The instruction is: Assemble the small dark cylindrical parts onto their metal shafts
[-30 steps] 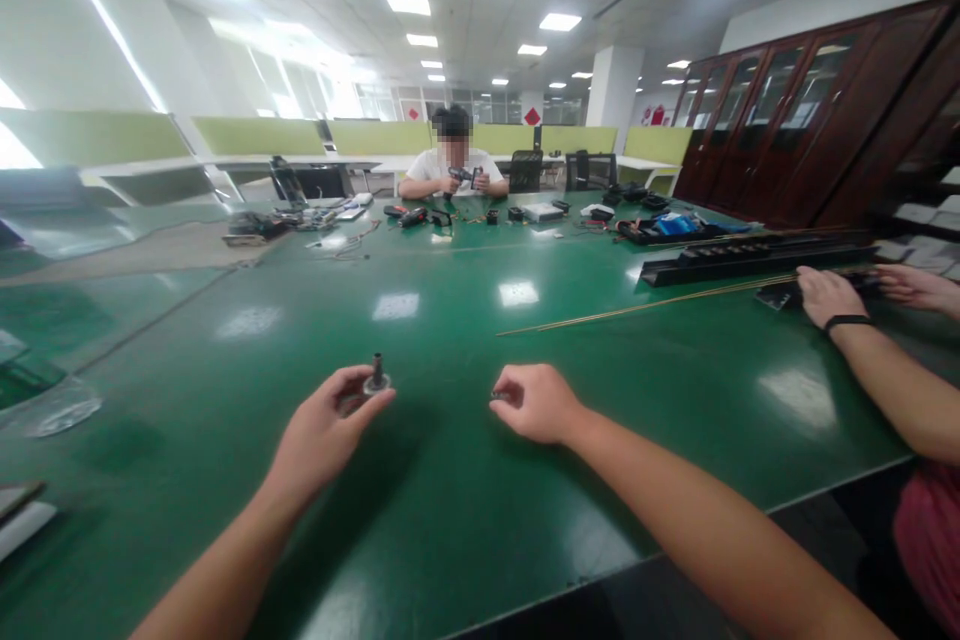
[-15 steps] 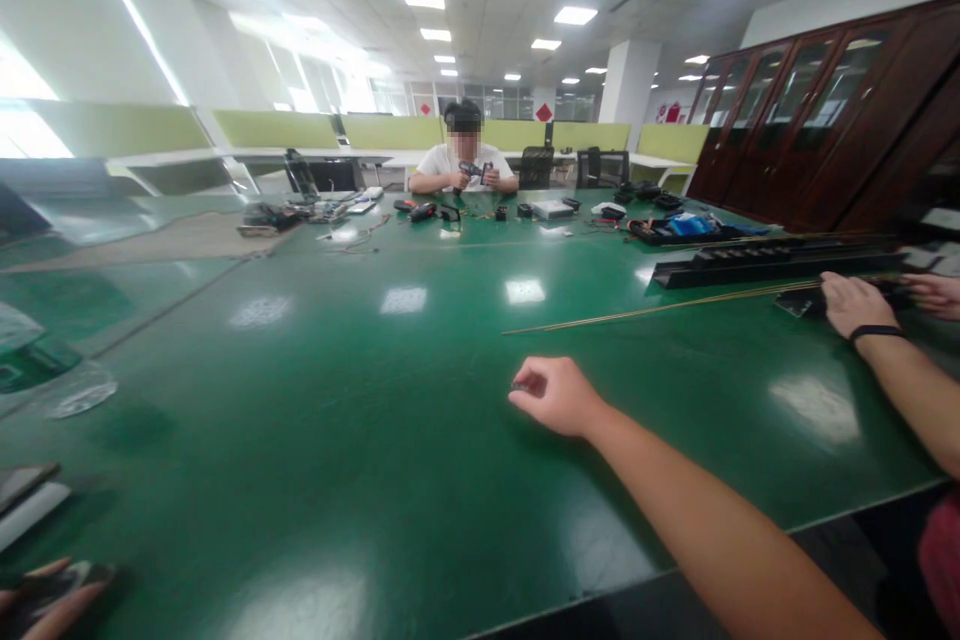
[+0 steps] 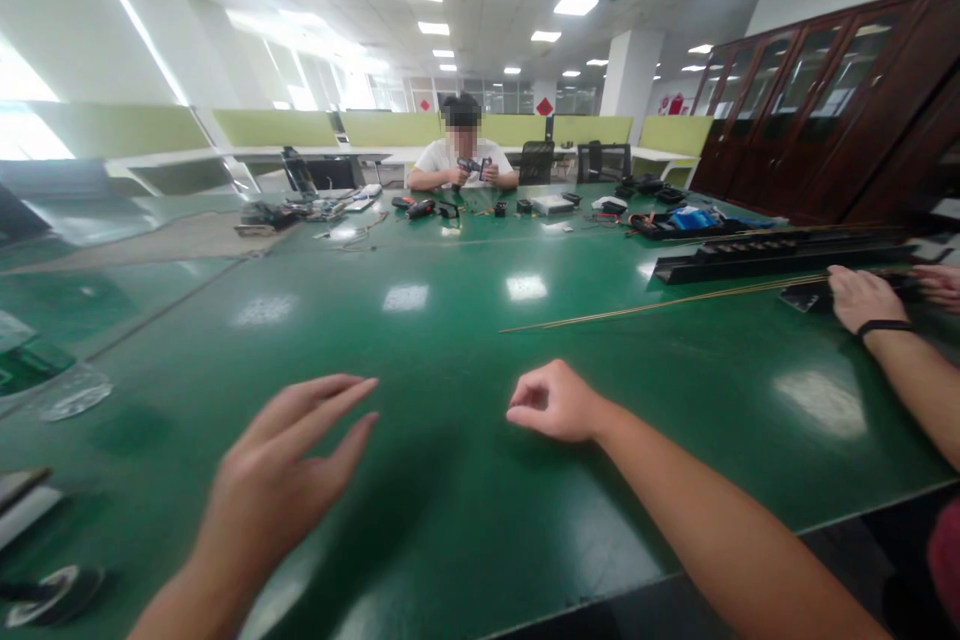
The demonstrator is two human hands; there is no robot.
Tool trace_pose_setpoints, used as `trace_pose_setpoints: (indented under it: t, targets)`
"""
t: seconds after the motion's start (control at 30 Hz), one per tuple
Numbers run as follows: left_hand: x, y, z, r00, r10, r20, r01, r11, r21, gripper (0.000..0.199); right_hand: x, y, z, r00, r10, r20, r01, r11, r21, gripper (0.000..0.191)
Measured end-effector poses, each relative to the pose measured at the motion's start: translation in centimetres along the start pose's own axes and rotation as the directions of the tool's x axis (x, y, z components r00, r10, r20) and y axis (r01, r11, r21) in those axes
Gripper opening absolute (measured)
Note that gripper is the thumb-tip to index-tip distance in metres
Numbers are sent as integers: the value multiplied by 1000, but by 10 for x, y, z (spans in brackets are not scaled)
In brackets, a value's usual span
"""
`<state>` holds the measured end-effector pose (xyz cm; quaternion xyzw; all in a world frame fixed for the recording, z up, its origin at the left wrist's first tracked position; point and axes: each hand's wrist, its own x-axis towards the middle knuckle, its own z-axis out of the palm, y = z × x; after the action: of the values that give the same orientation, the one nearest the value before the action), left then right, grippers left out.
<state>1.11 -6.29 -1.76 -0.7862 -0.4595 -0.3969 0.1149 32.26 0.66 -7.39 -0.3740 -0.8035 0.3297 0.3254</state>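
My left hand [image 3: 274, 470] hovers above the green table [image 3: 420, 540], its fingers stretched out and the thumb apart, holding nothing. To the right, my right hand [image 3: 555, 402] is closed, thumb and index finger pinched together low over the tabletop. Whatever is in that pinch is mostly hidden; only a tiny dark spot shows at the fingertips. A dark round thing with a pale ring [image 3: 56, 595] lies at the lower left, behind my left forearm.
Thin brass-coloured rods [image 3: 637, 315] extend beyond my right hand toward a co-worker's hand [image 3: 866, 298] beside a black rail [image 3: 787, 255]. A clear bottle [image 3: 45, 370] is at the left. Across the table, a person [image 3: 461, 160] holds a power drill [image 3: 471, 167] behind scattered tools.
My left hand has let go of the dark round thing at the lower left and moved right and forward, fingers opened. My right hand stays nearly in place, still pinched.
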Motion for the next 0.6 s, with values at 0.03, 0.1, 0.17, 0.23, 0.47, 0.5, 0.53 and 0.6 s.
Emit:
trace_pose_setpoints:
  t: [0.03,0.1,0.17,0.23,0.47,0.5,0.53,0.6]
  targets:
    - [9,11,16,989,126,71,-125,992,-19,40,1,1,0,1000,2,-1,-2,1000,11,18]
    - [24,32,51,929,316,192,-302,948,-97,40,2,3,-1,1000,0,-8,0,999,43,19]
    - [35,50,81,870,409,277,-381,912,-149,42,3,5,-1,1000,-19,-3,19,997,78,20]
    - [39,61,103,830,467,304,-419,883,-211,41,4,7,-2,998,-57,26,54,993,106,18]
    - [33,72,118,829,464,313,-415,885,-213,19,4,10,-1,995,-74,74,68,994,84,16]
    - [32,71,117,833,457,313,-411,888,-205,21,4,9,-1,994,-72,83,64,994,93,16]
    - [31,70,115,837,449,313,-403,893,-202,22,3,9,-1,993,-66,100,54,992,110,15]
    - [28,63,105,860,410,303,-362,910,-203,24,3,8,-2,990,-35,137,16,990,140,15]
